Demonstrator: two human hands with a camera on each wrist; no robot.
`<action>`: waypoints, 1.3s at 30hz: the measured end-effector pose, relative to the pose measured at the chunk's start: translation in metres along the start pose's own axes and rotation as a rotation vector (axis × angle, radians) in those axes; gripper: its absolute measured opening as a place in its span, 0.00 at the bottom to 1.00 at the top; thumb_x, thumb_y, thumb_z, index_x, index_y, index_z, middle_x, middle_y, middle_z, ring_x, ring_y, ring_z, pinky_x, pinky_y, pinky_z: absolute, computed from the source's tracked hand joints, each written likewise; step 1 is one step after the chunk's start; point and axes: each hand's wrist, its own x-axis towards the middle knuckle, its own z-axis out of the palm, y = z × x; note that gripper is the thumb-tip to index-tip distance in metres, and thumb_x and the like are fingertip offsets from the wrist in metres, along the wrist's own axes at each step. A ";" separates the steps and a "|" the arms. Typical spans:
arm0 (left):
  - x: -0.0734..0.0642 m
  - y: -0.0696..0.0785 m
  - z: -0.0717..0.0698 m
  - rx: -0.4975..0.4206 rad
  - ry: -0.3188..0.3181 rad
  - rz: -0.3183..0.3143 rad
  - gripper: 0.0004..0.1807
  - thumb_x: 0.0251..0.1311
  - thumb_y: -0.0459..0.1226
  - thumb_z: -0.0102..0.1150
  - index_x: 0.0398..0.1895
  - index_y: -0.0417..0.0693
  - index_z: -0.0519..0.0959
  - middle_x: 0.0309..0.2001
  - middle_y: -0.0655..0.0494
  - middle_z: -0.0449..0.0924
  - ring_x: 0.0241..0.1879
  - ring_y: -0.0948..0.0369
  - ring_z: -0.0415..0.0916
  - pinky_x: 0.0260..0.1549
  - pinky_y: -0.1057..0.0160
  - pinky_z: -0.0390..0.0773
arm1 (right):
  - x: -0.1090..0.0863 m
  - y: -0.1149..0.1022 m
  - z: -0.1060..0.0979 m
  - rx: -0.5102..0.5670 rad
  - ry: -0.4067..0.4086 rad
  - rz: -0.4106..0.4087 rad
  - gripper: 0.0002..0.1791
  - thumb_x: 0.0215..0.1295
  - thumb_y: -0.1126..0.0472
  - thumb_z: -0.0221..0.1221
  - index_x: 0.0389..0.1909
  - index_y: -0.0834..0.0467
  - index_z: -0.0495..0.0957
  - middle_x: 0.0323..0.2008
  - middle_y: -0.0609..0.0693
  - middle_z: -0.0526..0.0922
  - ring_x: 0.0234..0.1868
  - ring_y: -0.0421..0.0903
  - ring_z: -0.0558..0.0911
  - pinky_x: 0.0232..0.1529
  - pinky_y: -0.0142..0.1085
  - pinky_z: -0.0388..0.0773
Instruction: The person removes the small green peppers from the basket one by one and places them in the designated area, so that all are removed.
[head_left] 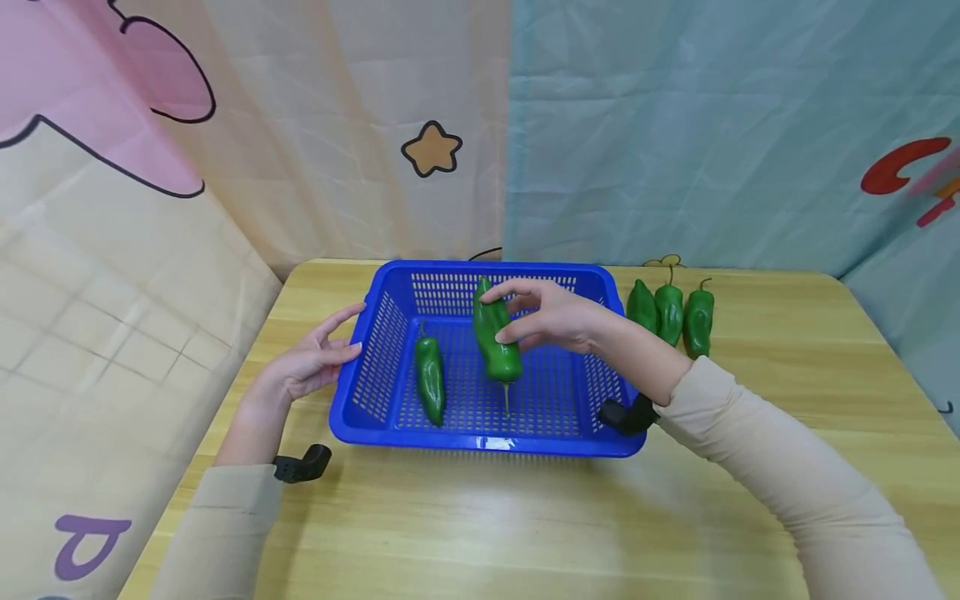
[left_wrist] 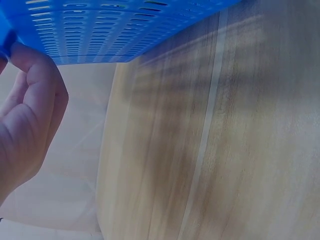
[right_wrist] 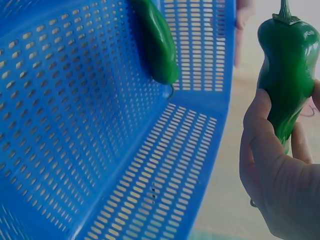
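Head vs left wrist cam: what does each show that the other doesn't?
Head only: right hand holding a green pepper, another pepper lying in the blue basket, three more peppers to its right.
Left wrist only: a distinct pale strip along the table, and a close view of the basket's slotted outside.
Both: left hand at the basket, table.

both sleeves are plain, pale beige cloth. the left sleeve [head_left: 221, 533], at the lower left of the head view, is a fairly smooth tube with a straight cuff edge. the right sleeve [head_left: 810, 500], at the lower right, shows more creases, bunched near its cuff and again farther down. at each cuff sits a small matte black device: the left device [head_left: 302, 464], left of the lower middle, bends up to a blunt, rounded end; the right device [head_left: 628, 414], right of centre, is a similarly stubby elbow shape.
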 end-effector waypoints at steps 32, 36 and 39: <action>-0.001 0.001 0.000 -0.035 0.015 -0.018 0.39 0.66 0.25 0.43 0.73 0.56 0.38 0.40 0.47 0.80 0.35 0.57 0.81 0.35 0.61 0.82 | -0.044 -0.009 -0.054 -0.060 0.038 -0.091 0.28 0.56 0.74 0.57 0.58 0.59 0.66 0.53 0.65 0.62 0.47 0.54 0.76 0.43 0.44 0.80; 0.000 0.000 0.000 -0.033 0.016 -0.017 0.39 0.67 0.25 0.43 0.73 0.56 0.39 0.40 0.47 0.80 0.35 0.56 0.81 0.36 0.60 0.82 | -0.049 -0.009 -0.059 -0.063 0.046 -0.098 0.27 0.57 0.74 0.57 0.59 0.58 0.65 0.53 0.64 0.62 0.46 0.53 0.77 0.42 0.44 0.80; 0.000 0.000 0.001 -0.031 0.015 -0.014 0.39 0.66 0.25 0.43 0.73 0.56 0.39 0.40 0.47 0.80 0.35 0.56 0.81 0.36 0.60 0.82 | -0.052 -0.009 -0.063 -0.069 0.057 -0.094 0.28 0.57 0.73 0.57 0.59 0.57 0.66 0.53 0.64 0.61 0.46 0.53 0.77 0.42 0.44 0.80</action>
